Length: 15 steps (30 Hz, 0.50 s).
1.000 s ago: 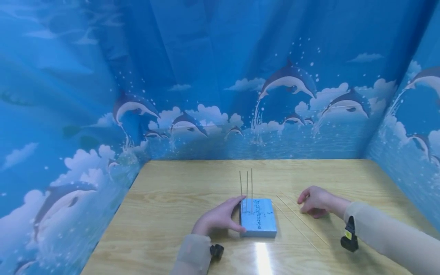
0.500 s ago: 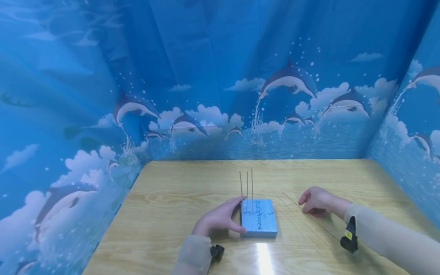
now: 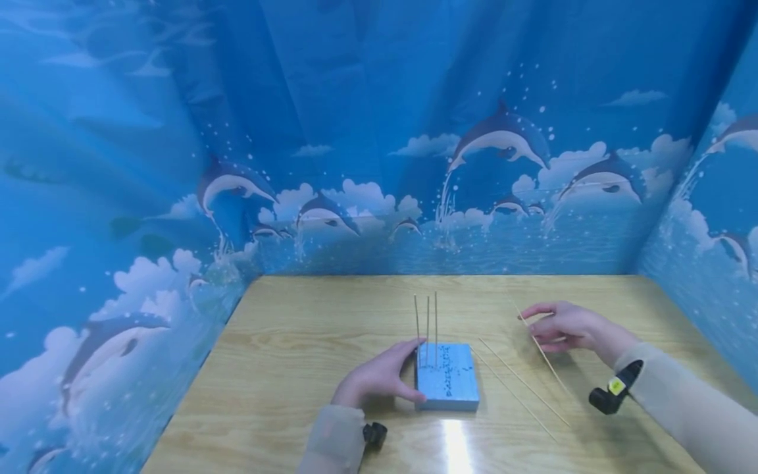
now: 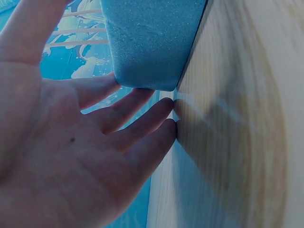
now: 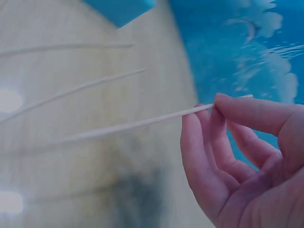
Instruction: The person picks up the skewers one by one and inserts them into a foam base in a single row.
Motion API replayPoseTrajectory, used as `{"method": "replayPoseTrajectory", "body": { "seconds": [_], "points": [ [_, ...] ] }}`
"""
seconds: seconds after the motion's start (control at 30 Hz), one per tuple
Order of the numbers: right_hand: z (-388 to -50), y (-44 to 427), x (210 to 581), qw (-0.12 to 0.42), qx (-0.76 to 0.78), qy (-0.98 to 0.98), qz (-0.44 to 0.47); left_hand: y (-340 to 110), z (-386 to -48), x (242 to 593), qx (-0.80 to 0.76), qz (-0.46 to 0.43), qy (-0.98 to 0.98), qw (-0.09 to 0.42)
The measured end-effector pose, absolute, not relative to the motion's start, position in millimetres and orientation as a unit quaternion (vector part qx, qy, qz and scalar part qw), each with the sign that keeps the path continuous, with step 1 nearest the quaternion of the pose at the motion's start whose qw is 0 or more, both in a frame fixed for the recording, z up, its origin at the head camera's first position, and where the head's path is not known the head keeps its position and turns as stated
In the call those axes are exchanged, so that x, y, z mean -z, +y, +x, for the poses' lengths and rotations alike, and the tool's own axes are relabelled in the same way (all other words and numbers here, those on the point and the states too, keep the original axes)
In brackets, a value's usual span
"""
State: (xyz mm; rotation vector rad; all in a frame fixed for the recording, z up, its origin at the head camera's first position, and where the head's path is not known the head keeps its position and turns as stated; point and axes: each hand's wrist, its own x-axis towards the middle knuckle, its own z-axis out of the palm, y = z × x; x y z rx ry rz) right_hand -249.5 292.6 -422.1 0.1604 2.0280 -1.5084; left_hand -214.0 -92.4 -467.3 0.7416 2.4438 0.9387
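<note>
My left hand [image 3: 379, 376] grips left side of blue block [image 3: 458, 388], three thin sticks [image 3: 436, 322] upright in it. Right of block, my right hand [image 3: 565, 328] pinches another stick [image 5: 142, 122] between thumb and fingers over desk [image 3: 296, 329]; two loose sticks [image 3: 524, 382] lie between block and that hand.

The pale wood-grained worktop [image 3: 284, 355] carries a blue block [image 3: 447, 388] and, to the block's right, two thin sticks [image 3: 524, 382] lying slantwise, nearly parallel.

No legible text or numbers
</note>
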Motion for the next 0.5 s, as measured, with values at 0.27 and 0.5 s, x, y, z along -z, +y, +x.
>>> {"method": "replayPoseTrajectory", "body": {
  "seconds": [0.27, 0.5],
  "points": [
    [-246.1, 281.0, 388.2, 0.231, 0.683, 0.692, -0.013, -93.1, -212.9, 467.8, -0.34, 0.267, 0.877, 0.208],
    [-232.1, 252.6, 366.4, 0.15, 0.739, 0.655, -0.053, -92.2, -212.9, 468.0, -0.345, 0.266, 0.876, 0.205]
  ]
}}
